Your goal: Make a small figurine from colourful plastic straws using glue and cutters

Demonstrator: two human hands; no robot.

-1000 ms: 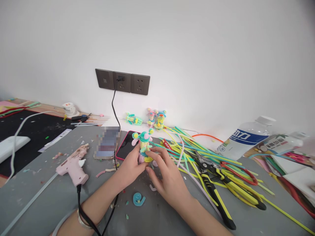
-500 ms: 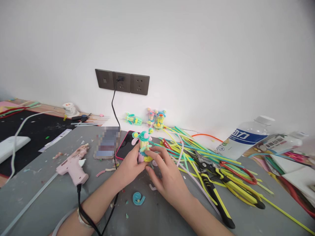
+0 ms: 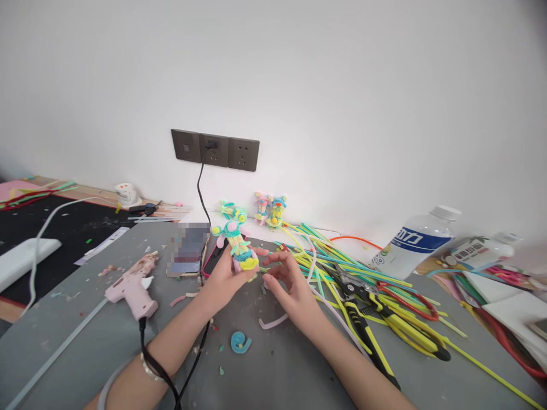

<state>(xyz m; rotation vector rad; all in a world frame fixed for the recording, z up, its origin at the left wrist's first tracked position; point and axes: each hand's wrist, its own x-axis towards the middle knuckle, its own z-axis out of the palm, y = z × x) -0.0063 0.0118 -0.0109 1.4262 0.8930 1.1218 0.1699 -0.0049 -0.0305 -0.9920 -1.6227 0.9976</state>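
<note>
A small pipe-cleaner doll [image 3: 237, 244] in teal, yellow and pink is gripped between the thumb and fingers of my left hand [image 3: 226, 276], tilted with its head up to the left. Just right of it, my right hand [image 3: 288, 285] is apart from the doll, its fingers bent and spread with nothing visible between them. A pale lilac pipe cleaner [image 3: 273, 323] lies under and beside the right hand. On the grey mat below both hands rests a blue pipe-cleaner coil [image 3: 240, 343].
A pink glue gun [image 3: 134, 290] lies at left, its black cord passing my left forearm. Yellow-black pliers [image 3: 363, 302] rest on loose pipe cleaners [image 3: 325, 256] at right, near a leaning bottle [image 3: 419, 239]. Finished dolls [image 3: 270, 209] stand by the wall; a phone [image 3: 188, 250] lies left.
My right hand has come off the doll and moved slightly right. The left hand has tipped the doll leftward, showing its yellow base. The camera view has shifted slightly.
</note>
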